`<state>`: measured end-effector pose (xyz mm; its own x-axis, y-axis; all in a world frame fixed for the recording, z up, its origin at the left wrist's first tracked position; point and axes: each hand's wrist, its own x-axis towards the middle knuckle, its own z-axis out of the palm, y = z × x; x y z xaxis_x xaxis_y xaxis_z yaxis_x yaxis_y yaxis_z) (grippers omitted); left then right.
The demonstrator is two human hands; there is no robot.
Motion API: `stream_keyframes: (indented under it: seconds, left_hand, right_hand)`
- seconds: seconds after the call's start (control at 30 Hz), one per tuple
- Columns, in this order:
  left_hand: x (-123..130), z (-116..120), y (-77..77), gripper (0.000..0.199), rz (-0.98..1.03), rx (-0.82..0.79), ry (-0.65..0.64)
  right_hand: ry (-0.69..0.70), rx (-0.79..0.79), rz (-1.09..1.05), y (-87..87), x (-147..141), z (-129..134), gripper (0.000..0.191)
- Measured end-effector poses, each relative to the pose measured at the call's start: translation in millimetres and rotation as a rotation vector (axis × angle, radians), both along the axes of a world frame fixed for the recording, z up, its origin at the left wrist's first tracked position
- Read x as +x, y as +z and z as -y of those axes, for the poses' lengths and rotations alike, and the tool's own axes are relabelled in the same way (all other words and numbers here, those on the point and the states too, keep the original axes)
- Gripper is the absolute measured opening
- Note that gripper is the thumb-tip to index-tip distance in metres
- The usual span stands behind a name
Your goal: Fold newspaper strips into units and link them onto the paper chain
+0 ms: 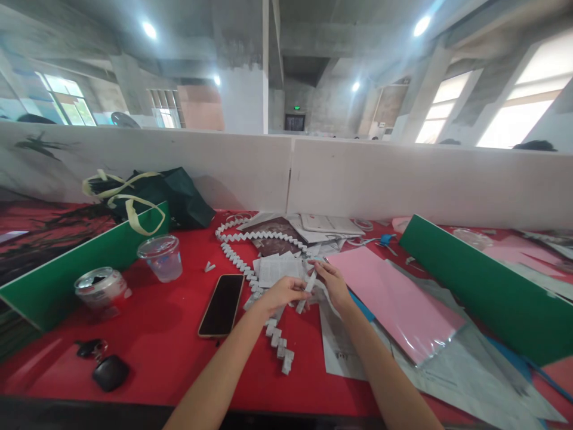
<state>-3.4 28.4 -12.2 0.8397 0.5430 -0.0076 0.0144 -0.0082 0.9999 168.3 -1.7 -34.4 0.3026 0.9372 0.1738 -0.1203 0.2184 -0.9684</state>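
Observation:
A narrow folded paper strip (307,291) is held at a slant between my two hands. My left hand (286,292) pinches its lower part, while my right hand (329,278) has its fingers closed at the upper end. Below and left of the hands lies a zigzag chain of folded paper (237,260), which curves back across the red table; its near end (282,349) rests beside my left forearm. Behind my left hand is a stack of printed paper pieces (281,270). One small folded paper V (209,267) lies apart to the left.
Left of the chain are a phone (221,306), a plastic cup (161,257), a can (102,286) and keys with a black case (110,372). Pink sheets (389,298) and newspapers lie right. Green dividers (483,292) flank the red table (170,352); a dark bag (179,197) stands behind.

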Motion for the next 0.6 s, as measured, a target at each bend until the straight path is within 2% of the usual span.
stream_keyframes:
  seconds: [0.07,0.17,0.47,0.53,0.6]
  left_hand:
    - [-3.0,2.3,6.2,0.034,0.009,-0.047,-0.072]
    - [-4.0,5.7,12.9,0.035,0.03,-0.077,-0.077]
    - [-2.0,9.3,15.3,0.035,0.232,-0.105,0.079]
    - [-1.9,11.1,15.4,0.035,0.211,-0.105,0.033]
    - [-2.0,13.2,15.0,0.037,0.164,-0.128,-0.069]
  right_hand:
    - [-0.08,0.018,0.014,-0.6,4.1,-0.6,0.038]
    - [-0.166,0.026,0.024,-3.2,10.8,-2.8,0.039]
    - [-0.008,-0.011,0.081,-3.3,-2.7,-3.2,0.035]
    - [-0.029,0.003,0.079,-2.6,-0.8,-3.7,0.036]
    - [-0.068,0.02,0.071,-1.7,3.2,-3.8,0.036]
